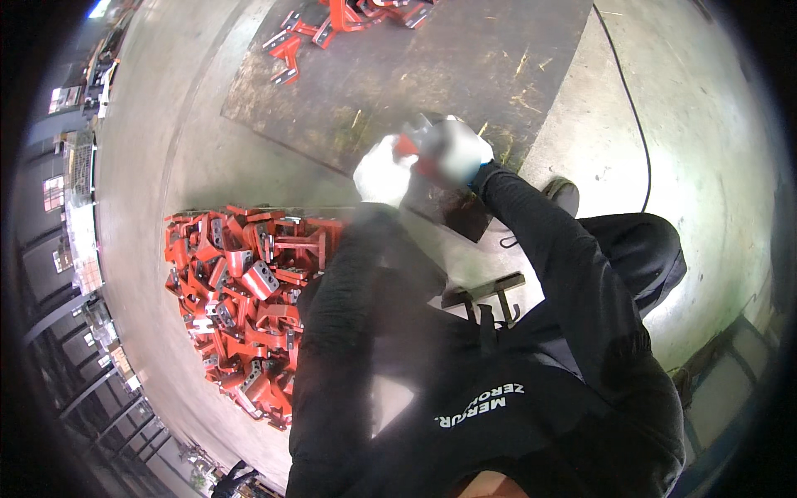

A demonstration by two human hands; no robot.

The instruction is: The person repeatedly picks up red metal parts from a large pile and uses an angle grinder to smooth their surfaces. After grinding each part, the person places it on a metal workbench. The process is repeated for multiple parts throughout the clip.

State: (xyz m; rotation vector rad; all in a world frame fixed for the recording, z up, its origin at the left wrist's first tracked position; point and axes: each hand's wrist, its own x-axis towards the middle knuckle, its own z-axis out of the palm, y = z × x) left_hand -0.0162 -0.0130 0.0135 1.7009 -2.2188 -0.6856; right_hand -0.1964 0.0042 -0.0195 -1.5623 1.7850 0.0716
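While the white-gloved left hand (383,172) grips a red metal part (405,146) near the dark sheet's (465,70) edge, the right hand (465,153), also gloved, is right beside it, grip too blurred to tell. Two groups of red brackets: large heap (249,311) at left, partly blocked by the left sleeve (344,266); smaller cluster (342,15) on the sheet. Pieces too jumbled to count. One black cable (628,95), right.

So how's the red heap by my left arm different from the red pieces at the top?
The heap shows many more pieces than the top group. The heap sits beside your left sleeve; the top group lies on the dark sheet, cut off by the picture's edge. Both are red with grey patches.
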